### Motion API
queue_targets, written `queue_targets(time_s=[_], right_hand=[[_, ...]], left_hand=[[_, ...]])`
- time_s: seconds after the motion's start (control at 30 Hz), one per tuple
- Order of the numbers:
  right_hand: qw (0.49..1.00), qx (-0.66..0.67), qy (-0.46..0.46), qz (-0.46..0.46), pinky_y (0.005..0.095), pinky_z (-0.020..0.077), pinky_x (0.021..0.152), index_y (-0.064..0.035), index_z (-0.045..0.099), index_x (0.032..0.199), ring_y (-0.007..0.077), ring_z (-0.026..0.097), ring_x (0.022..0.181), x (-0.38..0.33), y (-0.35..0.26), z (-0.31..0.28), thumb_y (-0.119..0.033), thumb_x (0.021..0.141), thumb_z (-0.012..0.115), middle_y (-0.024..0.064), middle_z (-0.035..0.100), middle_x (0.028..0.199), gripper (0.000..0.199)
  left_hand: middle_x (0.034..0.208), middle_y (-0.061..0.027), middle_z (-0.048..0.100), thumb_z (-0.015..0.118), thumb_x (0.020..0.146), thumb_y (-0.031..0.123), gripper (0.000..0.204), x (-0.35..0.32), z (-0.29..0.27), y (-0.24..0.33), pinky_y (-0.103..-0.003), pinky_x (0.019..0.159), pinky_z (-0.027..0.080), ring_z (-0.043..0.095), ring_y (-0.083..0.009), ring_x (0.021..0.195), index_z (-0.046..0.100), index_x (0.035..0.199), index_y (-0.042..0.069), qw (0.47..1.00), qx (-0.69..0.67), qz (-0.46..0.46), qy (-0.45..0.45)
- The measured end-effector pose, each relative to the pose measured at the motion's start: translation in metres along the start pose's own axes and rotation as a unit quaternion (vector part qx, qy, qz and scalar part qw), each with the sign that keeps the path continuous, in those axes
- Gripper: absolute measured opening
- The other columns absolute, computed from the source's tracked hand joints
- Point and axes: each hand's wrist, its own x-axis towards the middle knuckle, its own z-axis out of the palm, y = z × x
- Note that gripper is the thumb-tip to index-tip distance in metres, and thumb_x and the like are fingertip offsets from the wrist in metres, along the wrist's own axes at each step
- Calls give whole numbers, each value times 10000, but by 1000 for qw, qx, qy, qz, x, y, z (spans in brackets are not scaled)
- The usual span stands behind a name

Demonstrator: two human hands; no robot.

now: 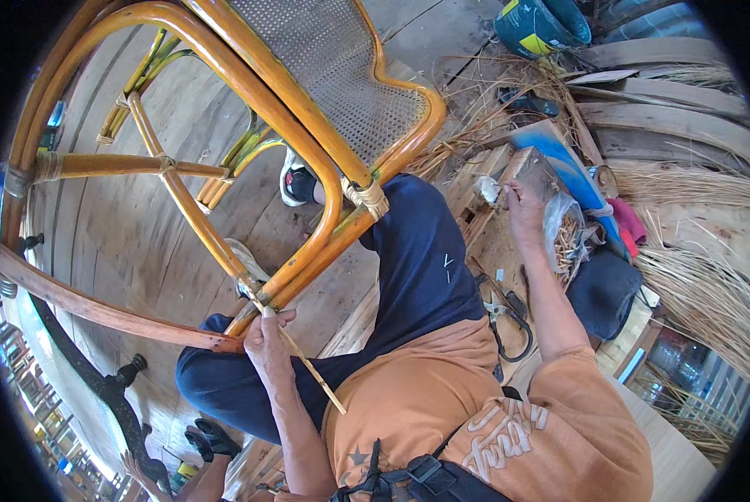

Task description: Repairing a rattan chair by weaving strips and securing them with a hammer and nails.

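"Head camera is up on my end. What do you have furthest left?"

"I see a chair frame [283, 94] of glossy orange-brown cane, tilted across the upper left of the frame, with a woven mesh panel [333, 67] toward upper centre. Below it, a curved reddish-brown wooden strip [99, 309] runs from the left rim toward the lap."

"And the left hand?"

"I find the left hand [268, 339] left of centre, at the low end of the chair frame. Its thumb and fingers are pinching a thin cane stick [315, 372], whose free end slants down and right to the front of the orange shirt [442, 376]. The fingers cover its upper part, so I cannot tell whether it meets the frame."

"Carry on to the right for me."

"Right of centre I get a white lump [488, 189], then a cutting tool [498, 309] lower down. Just beside the lump is the right hand [523, 209], thumb and fingertips drawn close; I cannot tell from here whether they pinch it. Next come a clear bag [569, 238] of small wooden pegs, a dark pouch [605, 293] and, at the right rim, loose cane strands [701, 293]."
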Motion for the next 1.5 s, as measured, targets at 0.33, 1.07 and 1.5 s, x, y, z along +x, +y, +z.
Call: queue_targets(time_s=[0.33,1.07,1.5], right_hand=[[972,155,-131,121,249,454,531,-45,649,973,113,597,616,1,24,-11,-76,876,550,46,653,819,142],[864,439,-246,12,229,412,498,11,581,1000,117,529,585,-43,-197,-53,-122,902,532,63,603,782,172],[813,128,-418,-384,393,478,585,-1,586,801,332,605,629,-116,-342,135,-119,821,549,182,601,677,126]], left_hand=[[744,-68,667,500,935,299,373,-2,2,7,-224,630,347,436,-59,617,562,671,42,1000,14,-20,8],[654,-25,615,514,902,260,327,-4,1,10,-232,573,403,495,-71,602,671,792,-5,999,13,-45,-1],[710,-52,661,522,921,274,348,-3,-4,11,-233,595,430,515,-61,620,649,781,-18,997,-33,-62,-35]])
